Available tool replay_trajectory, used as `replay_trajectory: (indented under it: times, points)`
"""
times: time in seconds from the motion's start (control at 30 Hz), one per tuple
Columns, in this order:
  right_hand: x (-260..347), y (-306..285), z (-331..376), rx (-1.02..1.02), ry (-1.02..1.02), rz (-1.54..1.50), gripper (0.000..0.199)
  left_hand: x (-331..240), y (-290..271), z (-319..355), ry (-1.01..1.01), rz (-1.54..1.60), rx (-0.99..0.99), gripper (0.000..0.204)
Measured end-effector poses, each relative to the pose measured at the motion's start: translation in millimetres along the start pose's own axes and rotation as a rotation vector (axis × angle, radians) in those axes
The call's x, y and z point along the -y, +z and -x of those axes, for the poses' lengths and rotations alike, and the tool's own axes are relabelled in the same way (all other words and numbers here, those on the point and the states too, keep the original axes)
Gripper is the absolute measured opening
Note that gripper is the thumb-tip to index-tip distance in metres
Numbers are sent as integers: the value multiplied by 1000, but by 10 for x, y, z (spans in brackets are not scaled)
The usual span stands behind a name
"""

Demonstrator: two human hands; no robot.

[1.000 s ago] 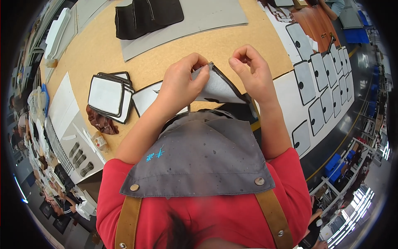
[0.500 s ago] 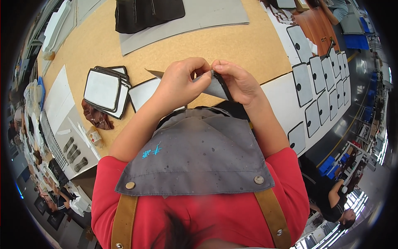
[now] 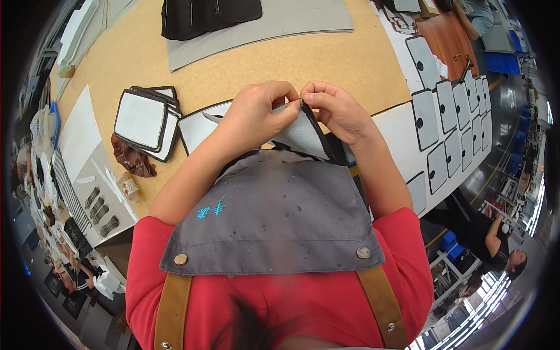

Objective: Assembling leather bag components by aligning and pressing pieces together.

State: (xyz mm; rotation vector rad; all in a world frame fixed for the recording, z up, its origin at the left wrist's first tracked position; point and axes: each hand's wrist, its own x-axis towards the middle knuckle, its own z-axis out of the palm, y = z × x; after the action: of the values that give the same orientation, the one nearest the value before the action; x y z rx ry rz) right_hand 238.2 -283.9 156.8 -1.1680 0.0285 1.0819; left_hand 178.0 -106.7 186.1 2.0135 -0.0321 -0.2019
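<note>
Both my hands are together above the table, close to my apron. A pale grey panel with a black edge point(image 3: 304, 137) hangs between them, its corner upright. My left hand point(image 3: 261, 114) is closed, thumb and fingers pinching near the panel's top corner. Out of that hand's left side sticks a thin, pointed, metal-looking strip point(image 3: 212, 118); the rest of it is hidden by the hand. My right hand point(image 3: 340, 112) pinches the black edge at the same corner. Under my left forearm lies another white panel with a black border point(image 3: 201, 125), partly covered.
Left, a stack of black-bordered white panels point(image 3: 139, 119) sits beside a crumpled brown cloth point(image 3: 133, 157) and a small bottle point(image 3: 129, 189). Black pieces point(image 3: 210, 17) lie on grey board point(image 3: 262, 35) at the far side. Several bordered panels point(image 3: 424, 119) are spread out right. A person point(image 3: 496, 239) is behind, right.
The panel between my hands has tilted, showing more of its pale face. The pointed strip has shifted lower and shows less. Both hands stay at the corner.
</note>
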Motion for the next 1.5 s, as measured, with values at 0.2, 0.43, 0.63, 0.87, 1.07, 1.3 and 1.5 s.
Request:
replay_trajectory:
  times: [0.2,0.43,0.63,0.87,1.07,1.3,1.5]
  points:
    - [15,-58,-8,83,17,46,11,4,-1,2,-17,18,16,17]
    - [49,42,53,24,-128,282,10,18,-11,-4,-50,3,41,17]
    - [-119,131,73,-208,-589,889,17,57,-28,-31,-2,15,98,16]
    - [-114,2,12,-185,-501,547,16,163,10,-49,51,8,-5,15]
    - [-135,133,-12,-304,-783,989,17,147,47,-29,103,47,-21,11]
    - [-85,127,-8,-231,-587,832,22,247,123,70,107,151,-291,13]
    - [-229,-68,137,-271,-642,1057,26,396,1,179,-6,295,-376,18]
